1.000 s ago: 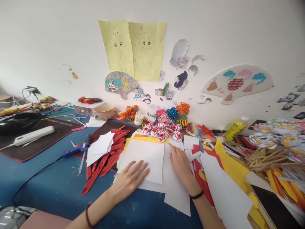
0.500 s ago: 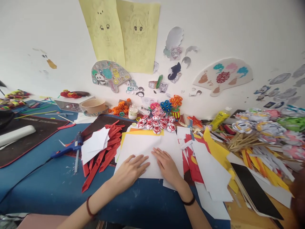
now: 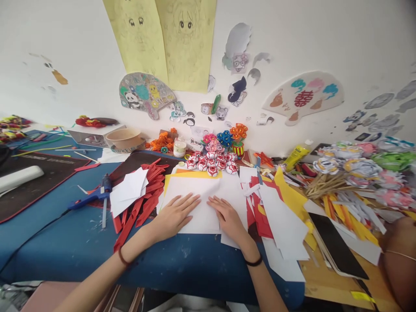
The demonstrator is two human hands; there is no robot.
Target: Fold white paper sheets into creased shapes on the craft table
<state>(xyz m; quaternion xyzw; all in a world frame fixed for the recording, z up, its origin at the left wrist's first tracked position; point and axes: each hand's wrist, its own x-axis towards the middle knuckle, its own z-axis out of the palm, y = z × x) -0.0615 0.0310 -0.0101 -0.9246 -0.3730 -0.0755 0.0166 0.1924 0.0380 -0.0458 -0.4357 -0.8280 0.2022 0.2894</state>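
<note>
A white sheet of paper (image 3: pixel 198 223) lies in front of me on other sheets, with a yellow sheet (image 3: pixel 191 174) showing at its far edge. My left hand (image 3: pixel 177 214) rests flat on the white sheet, fingers stretched out toward the upper right. On the sheet's right part lies my right hand (image 3: pixel 225 214), palm down, its fingers pointing up and left. A small gap separates the two sets of fingertips. Red and white paper flowers (image 3: pixel 212 164) stand just beyond the paper. Left of my left hand are folded red paper strips (image 3: pixel 152 188) and small white paper pieces (image 3: pixel 130 188).
A blue glue gun (image 3: pixel 94 195) with its cord lies at the left. To the right are white paper sheets (image 3: pixel 282 221), a black phone-like slab (image 3: pixel 338 245) and a bundle of paper flowers on sticks (image 3: pixel 325 184). A person's arm (image 3: pixel 398 260) shows at the right edge.
My left hand has slid slightly up and left over the white sheet, fingers still flat. My right hand stays about in place. The view has tilted down a little, and more of the person's arm shows.
</note>
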